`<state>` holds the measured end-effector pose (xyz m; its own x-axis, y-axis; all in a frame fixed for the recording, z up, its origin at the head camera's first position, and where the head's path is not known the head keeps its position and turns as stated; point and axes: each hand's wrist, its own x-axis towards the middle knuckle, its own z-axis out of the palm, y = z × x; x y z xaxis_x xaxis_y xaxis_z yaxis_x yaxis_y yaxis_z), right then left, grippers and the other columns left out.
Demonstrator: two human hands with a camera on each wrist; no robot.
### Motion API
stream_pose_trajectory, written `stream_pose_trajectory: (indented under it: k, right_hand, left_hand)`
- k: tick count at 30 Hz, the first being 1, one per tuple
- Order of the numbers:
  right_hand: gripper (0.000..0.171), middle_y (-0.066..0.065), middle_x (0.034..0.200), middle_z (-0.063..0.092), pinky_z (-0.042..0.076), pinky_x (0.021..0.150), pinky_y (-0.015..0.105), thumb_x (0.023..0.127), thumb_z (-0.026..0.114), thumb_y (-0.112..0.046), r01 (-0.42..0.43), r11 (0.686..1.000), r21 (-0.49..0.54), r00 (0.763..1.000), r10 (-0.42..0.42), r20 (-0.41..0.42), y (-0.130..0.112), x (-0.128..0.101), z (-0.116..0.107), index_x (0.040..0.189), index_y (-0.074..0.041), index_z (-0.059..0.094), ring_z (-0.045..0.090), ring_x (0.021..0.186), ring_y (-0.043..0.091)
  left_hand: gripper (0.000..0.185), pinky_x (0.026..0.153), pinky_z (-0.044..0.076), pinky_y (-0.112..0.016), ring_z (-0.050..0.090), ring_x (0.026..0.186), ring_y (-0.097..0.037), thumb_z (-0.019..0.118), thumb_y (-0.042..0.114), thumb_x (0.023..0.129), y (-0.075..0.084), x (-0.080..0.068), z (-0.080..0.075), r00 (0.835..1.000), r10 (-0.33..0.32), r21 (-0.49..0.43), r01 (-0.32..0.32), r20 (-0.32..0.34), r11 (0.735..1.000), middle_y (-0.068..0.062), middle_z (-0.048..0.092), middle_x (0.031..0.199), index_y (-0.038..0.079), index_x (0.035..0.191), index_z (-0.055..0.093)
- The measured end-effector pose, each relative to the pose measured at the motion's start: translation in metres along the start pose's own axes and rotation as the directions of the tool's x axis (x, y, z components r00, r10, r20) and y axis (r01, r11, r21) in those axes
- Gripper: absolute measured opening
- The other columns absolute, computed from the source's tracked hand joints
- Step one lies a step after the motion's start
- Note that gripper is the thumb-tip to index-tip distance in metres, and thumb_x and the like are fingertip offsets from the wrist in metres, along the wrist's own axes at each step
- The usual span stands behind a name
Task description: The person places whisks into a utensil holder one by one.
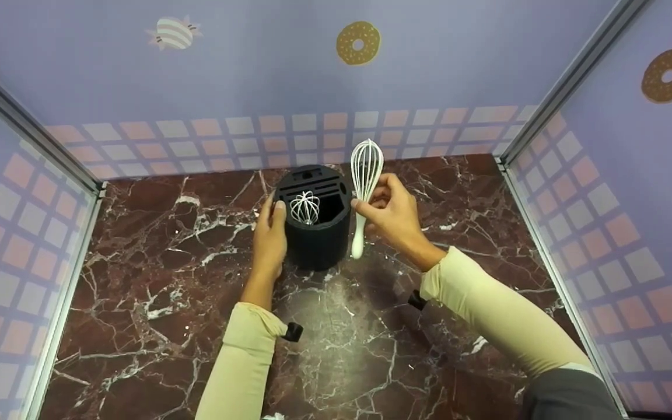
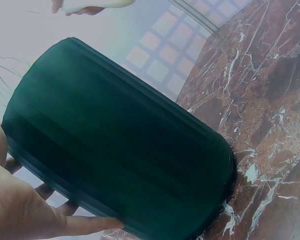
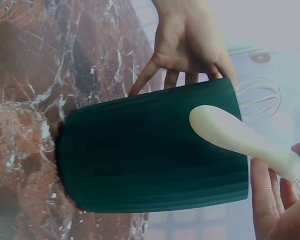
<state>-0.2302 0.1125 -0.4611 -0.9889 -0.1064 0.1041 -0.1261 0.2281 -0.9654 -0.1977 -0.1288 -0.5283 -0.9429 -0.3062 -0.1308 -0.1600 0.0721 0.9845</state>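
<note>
A dark, ribbed round utensil holder (image 1: 317, 248) stands on the marbled surface, its slotted top facing up. One small wire whisk (image 1: 305, 208) pokes out of its large front compartment; the handle is hidden inside. My left hand (image 1: 270, 236) holds the holder's left side, thumb near the rim and fingers spread along the wall (image 3: 190, 45). Right of the holder, my right hand (image 1: 391, 213) pinches a second whisk (image 1: 367, 166) with a pale handle, where wires and handle meet. That whisk is nearly upright, wires up, its handle (image 3: 230, 132) hanging beside the holder's wall.
The red-brown marbled surface (image 1: 167, 303) runs under everything. A patterned back wall (image 1: 266, 76) rises close behind the holder. Side walls (image 1: 622, 262) with metal corner strips bound the space. A small black piece (image 1: 293, 332) sits at the left cuff, another (image 1: 417, 300) at the right.
</note>
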Motion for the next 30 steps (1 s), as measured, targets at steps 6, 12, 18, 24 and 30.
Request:
stream_pose_trajectory:
  k: [6, 12, 18, 24, 30]
  right_hand:
    - [0.046, 0.010, 0.094, 0.071, 0.062, 0.055, 0.043, 0.083, 0.084, -0.015, 0.048, 0.998, 0.048, 0.999, -0.048, -0.013, -0.015, 0.005, 0.003, 0.119, -0.005, 0.057, 0.072, 0.076, 0.021]
    - [0.049, 0.010, 0.095, 0.073, 0.062, 0.054, 0.040, 0.084, 0.084, -0.016, 0.125, 0.992, 0.023, 0.991, -0.124, -0.042, -0.025, 0.011, 0.006, 0.121, 0.000, 0.056, 0.072, 0.077, 0.021]
    - [0.048, 0.010, 0.097, 0.073, 0.062, 0.057, 0.036, 0.084, 0.084, -0.017, 0.170, 0.985, -0.006, 0.983, -0.170, -0.067, -0.034, 0.017, 0.008, 0.121, -0.002, 0.057, 0.072, 0.079, 0.021]
    - [0.047, 0.014, 0.099, 0.074, 0.062, 0.060, 0.032, 0.087, 0.082, -0.015, 0.199, 0.980, 0.006, 0.977, -0.198, -0.077, -0.044, 0.023, 0.010, 0.122, 0.001, 0.055, 0.073, 0.081, 0.025]
    - [0.047, 0.018, 0.103, 0.073, 0.063, 0.067, 0.038, 0.090, 0.079, -0.010, 0.214, 0.976, 0.031, 0.975, -0.212, -0.058, -0.052, 0.026, 0.013, 0.126, 0.004, 0.053, 0.073, 0.087, 0.031]
  left_hand:
    - [0.061, 0.126, 0.027, -0.048, 0.030, 0.153, -0.028, 0.044, 0.057, 0.105, 0.000, 0.001, 0.000, 1.000, -0.008, 0.007, 0.008, 0.001, 1.000, -0.002, 0.035, 0.166, 0.031, 0.159, 0.036]
    - [0.060, 0.125, 0.028, -0.048, 0.031, 0.153, -0.028, 0.044, 0.058, 0.104, -0.001, 0.001, 0.000, 1.000, -0.008, 0.006, 0.008, -0.009, 1.000, -0.002, 0.036, 0.165, 0.033, 0.158, 0.038]
    - [0.060, 0.126, 0.027, -0.047, 0.031, 0.153, -0.027, 0.044, 0.057, 0.105, 0.000, 0.001, 0.001, 1.000, 0.004, -0.001, -0.004, 0.001, 1.000, -0.002, 0.035, 0.165, 0.032, 0.159, 0.037]
    - [0.059, 0.126, 0.028, -0.045, 0.032, 0.152, -0.025, 0.043, 0.055, 0.106, 0.000, 0.001, 0.001, 1.000, 0.009, -0.027, -0.009, 0.002, 1.000, -0.002, 0.037, 0.164, 0.030, 0.159, 0.037]
    - [0.059, 0.126, 0.027, -0.046, 0.031, 0.153, -0.026, 0.044, 0.055, 0.106, -0.001, 0.002, 0.002, 1.000, 0.007, -0.020, -0.007, -0.002, 1.000, -0.003, 0.037, 0.165, 0.030, 0.159, 0.038]
